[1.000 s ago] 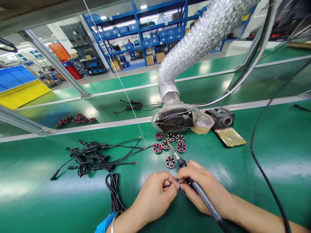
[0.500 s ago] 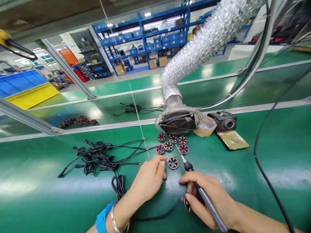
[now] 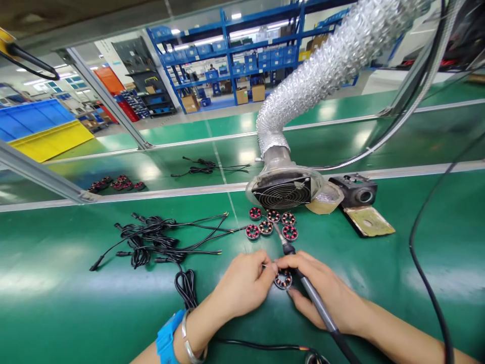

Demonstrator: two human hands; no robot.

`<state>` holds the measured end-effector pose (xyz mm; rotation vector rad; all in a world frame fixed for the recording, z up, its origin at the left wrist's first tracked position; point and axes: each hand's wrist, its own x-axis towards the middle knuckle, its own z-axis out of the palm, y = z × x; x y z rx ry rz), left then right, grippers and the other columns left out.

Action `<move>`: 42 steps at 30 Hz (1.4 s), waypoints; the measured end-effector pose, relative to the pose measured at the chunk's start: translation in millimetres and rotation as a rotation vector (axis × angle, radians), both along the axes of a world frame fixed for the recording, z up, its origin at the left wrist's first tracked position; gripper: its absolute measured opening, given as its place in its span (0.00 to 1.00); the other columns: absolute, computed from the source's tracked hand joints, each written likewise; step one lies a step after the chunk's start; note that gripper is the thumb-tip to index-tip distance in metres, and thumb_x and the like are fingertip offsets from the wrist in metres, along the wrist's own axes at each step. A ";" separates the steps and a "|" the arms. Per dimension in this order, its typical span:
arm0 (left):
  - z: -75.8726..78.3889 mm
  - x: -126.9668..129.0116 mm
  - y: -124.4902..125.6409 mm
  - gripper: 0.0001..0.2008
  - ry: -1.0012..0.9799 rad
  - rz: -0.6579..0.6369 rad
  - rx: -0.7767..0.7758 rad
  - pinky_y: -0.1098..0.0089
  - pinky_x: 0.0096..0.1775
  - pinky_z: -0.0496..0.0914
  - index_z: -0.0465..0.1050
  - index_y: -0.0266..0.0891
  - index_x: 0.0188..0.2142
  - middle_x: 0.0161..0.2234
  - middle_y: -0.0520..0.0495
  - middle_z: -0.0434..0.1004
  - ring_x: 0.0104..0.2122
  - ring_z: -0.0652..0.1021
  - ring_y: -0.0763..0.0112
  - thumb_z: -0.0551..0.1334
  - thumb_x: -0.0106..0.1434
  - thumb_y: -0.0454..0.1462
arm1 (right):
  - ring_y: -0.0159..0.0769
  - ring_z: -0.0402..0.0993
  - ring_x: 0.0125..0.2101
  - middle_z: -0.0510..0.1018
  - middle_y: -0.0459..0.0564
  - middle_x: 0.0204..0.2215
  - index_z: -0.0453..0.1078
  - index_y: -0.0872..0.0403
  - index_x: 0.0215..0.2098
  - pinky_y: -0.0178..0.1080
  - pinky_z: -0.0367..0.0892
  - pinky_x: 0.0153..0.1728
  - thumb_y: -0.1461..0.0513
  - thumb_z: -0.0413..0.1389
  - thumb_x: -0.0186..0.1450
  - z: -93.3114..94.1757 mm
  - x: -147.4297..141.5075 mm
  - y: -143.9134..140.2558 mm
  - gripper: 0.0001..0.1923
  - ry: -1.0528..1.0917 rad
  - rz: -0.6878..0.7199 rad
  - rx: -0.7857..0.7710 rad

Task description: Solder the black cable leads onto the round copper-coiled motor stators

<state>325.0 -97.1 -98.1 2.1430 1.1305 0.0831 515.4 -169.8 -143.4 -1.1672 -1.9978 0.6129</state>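
Note:
My right hand (image 3: 329, 293) holds a soldering iron (image 3: 312, 296) like a pen, its tip pointing away towards the coil rings. Thumb and forefinger of that hand also reach to both sides of a small motor stator (image 3: 283, 279) with copper windings. My left hand (image 3: 246, 283) is closed in a pinch at the stator's left edge, with a thin wire (image 3: 265, 265) showing at its fingers; the wire's kind is unclear. Further back stand several similar stators (image 3: 265, 227), some with red windings. A black cable (image 3: 261, 345) runs below my hands to a partly visible ring (image 3: 316, 358).
A fume extractor fan (image 3: 282, 192) on a silver duct (image 3: 306, 81) stands behind the stators. To its right are a soldering iron stand (image 3: 356, 189) and a yellow sponge (image 3: 369, 221). Coiled black cables (image 3: 155, 237) lie left. The iron's cord (image 3: 422, 268) crosses the right side.
The single stator has come nearer, between both hands. My left hand has moved right to its edge. The ring formerly under my right hand now lies at the bottom edge by the cable end.

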 end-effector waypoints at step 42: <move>-12.8 -11.5 -2.5 0.13 -0.240 0.079 -0.401 0.72 0.26 0.52 0.67 0.38 0.30 0.22 0.56 0.58 0.23 0.58 0.75 0.55 0.65 0.45 | 0.37 0.69 0.35 0.75 0.48 0.37 0.59 0.51 0.53 0.39 0.68 0.37 0.73 0.52 0.56 6.8 7.0 -3.9 0.27 0.000 0.101 0.038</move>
